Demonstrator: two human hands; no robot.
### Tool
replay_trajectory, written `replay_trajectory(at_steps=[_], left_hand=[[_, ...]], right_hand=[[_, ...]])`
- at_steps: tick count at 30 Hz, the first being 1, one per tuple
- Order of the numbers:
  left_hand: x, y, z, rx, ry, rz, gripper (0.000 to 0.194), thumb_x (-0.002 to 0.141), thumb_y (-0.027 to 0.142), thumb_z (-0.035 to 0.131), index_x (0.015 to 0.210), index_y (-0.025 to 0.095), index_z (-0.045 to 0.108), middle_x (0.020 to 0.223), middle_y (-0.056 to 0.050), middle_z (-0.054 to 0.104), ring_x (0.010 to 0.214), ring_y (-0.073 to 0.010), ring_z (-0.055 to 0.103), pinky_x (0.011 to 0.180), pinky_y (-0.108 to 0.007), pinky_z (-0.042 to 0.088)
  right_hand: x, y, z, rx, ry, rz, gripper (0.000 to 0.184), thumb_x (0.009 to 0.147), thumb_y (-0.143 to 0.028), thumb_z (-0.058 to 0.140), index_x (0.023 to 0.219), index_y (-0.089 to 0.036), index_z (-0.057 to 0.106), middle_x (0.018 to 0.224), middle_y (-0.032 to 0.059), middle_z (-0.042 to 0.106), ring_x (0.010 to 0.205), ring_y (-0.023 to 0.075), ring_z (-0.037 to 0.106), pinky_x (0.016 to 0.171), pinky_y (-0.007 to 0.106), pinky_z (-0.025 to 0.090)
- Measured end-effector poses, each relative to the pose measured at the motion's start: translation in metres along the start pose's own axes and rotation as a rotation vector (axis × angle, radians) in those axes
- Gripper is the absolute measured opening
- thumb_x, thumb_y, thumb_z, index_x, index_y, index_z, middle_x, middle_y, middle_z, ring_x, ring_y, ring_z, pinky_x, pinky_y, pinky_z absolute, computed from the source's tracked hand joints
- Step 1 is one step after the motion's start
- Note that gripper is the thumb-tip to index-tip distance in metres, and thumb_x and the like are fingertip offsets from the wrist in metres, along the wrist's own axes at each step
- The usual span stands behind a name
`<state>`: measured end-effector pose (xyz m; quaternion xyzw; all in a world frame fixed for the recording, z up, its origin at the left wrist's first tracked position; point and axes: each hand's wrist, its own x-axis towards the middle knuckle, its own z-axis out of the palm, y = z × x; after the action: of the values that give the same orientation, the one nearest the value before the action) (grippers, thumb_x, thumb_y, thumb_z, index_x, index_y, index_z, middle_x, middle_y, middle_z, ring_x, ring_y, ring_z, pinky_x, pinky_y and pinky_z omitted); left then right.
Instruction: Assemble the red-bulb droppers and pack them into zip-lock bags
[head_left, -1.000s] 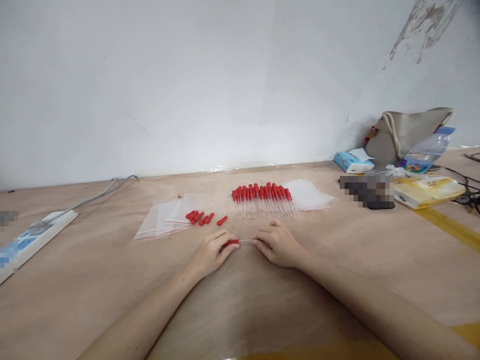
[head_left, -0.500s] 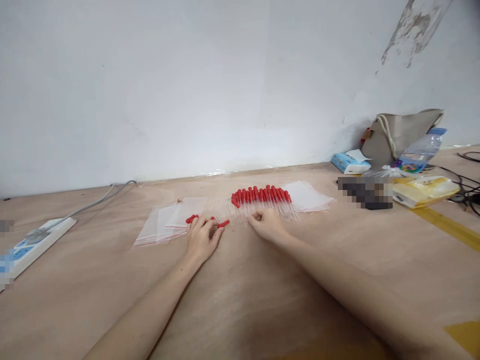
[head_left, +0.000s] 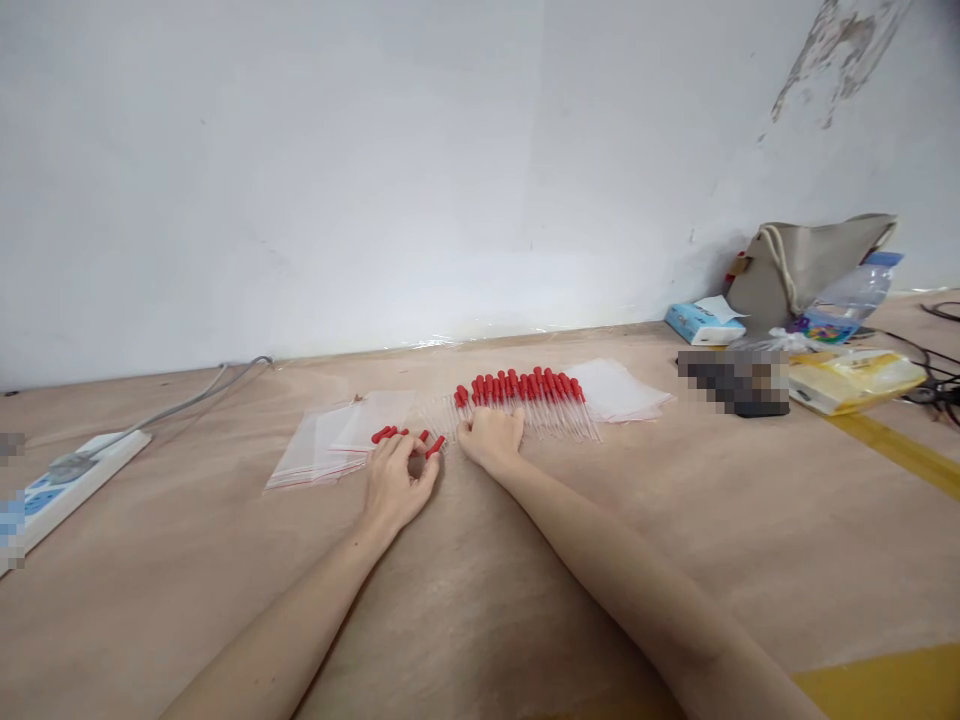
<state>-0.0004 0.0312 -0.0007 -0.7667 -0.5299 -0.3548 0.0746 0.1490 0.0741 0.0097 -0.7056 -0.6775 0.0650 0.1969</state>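
Observation:
My left hand (head_left: 397,480) rests on the table, its thumb and forefinger pinching a red rubber dropper bulb (head_left: 435,446). Beyond its fingertips lie several loose red bulbs (head_left: 384,434). My right hand (head_left: 491,437) is just to the right, fingers curled down over the near ends of thin clear tubes; what its fingertips hold, if anything, is hidden. Past it stretches a row of droppers (head_left: 555,385), red bulbs at the far end and clear tubes towards me. Between the hands and the row lie bare clear tubes (head_left: 435,412), partly covered by my right hand.
Clear zip bags (head_left: 311,450) lie left of the bulbs, and more bags (head_left: 619,390) lie right of the droppers. At far left is a power strip (head_left: 82,490). Tissue packs (head_left: 705,325), a grey bag (head_left: 814,270), a plastic bottle (head_left: 855,300) and cables stand at right.
My right hand has moved left, closer to my left hand. The bulb in my left hand has tilted more upright. A red bulb end at the row's left has shifted slightly left and away.

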Motion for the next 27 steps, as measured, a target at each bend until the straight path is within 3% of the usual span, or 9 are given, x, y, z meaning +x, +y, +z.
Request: replay_trajectory(at_steps=[7,12,18,27], left_hand=[[-0.008,0.008,-0.011,-0.039,-0.142,0.047,0.008,0.067,0.021,0.053,0.062,0.019,0.046,0.063,0.0,0.052,0.065,-0.0183,0.052,0.064,-0.032,0.041],[-0.01,0.01,-0.01,-0.097,-0.196,0.06,0.01,0.068,0.025,0.056,0.075,0.018,0.052,0.072,-0.002,0.055,0.069,-0.0183,0.054,0.066,-0.031,0.043],[-0.009,0.008,-0.006,-0.168,-0.255,0.089,0.011,0.078,0.028,0.05,0.076,0.018,0.055,0.074,-0.002,0.054,0.068,-0.0157,0.053,0.064,-0.028,0.043],[-0.009,0.007,-0.005,-0.175,-0.275,0.087,0.013,0.081,0.026,0.047,0.073,0.017,0.053,0.072,-0.002,0.052,0.067,-0.0154,0.051,0.061,-0.028,0.042]], right_hand=[[-0.001,-0.003,-0.001,-0.049,-0.035,0.013,0.035,0.082,-0.037,0.035,0.078,-0.016,0.063,0.08,0.0124,0.066,0.075,0.0215,0.059,0.083,0.042,0.022],[-0.001,0.0,0.0,-0.005,0.008,-0.013,0.035,0.082,-0.042,0.038,0.084,-0.017,0.062,0.08,0.0097,0.065,0.076,0.02,0.058,0.084,0.04,0.02],[-0.002,-0.004,0.0,0.033,0.037,-0.069,0.023,0.079,-0.03,0.042,0.084,-0.017,0.061,0.081,0.0078,0.066,0.076,0.0193,0.058,0.082,0.04,0.021],[0.005,-0.028,-0.004,-0.072,-0.114,-0.053,0.017,0.073,-0.014,0.047,0.077,-0.014,0.064,0.081,0.0126,0.067,0.076,0.0208,0.061,0.089,0.044,0.015]])
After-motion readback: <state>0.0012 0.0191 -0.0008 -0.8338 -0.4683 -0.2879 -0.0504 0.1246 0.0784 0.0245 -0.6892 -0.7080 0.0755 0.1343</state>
